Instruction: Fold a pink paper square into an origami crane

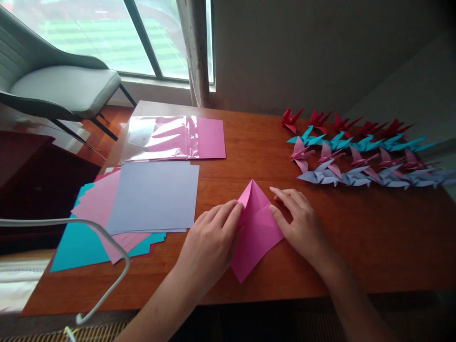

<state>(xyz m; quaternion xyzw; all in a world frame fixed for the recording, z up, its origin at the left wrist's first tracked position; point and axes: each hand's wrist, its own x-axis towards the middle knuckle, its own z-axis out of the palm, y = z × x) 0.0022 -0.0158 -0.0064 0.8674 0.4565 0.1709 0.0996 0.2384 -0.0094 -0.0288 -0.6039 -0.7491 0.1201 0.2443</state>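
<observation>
A bright pink sheet of origami paper (257, 228), folded into a diamond or kite shape with creases, lies on the table in front of me. Its narrow tip points away from me. My left hand (219, 230) pinches the left edge, thumb and fingers together on a folded flap. On the other side, my right hand (297, 221) has its fingers apart; the thumb rests at the paper's right edge and the index finger points past it. The underside of the paper is hidden.
Folded paper cranes stand in rows at the back right: red (318, 121), turquoise (338, 141), pink (329, 156) and lavender (356, 176). Loose coloured sheets (156, 197) lie left, below a clear plastic packet (171, 137). A white cable (107, 232) crosses the left foreground.
</observation>
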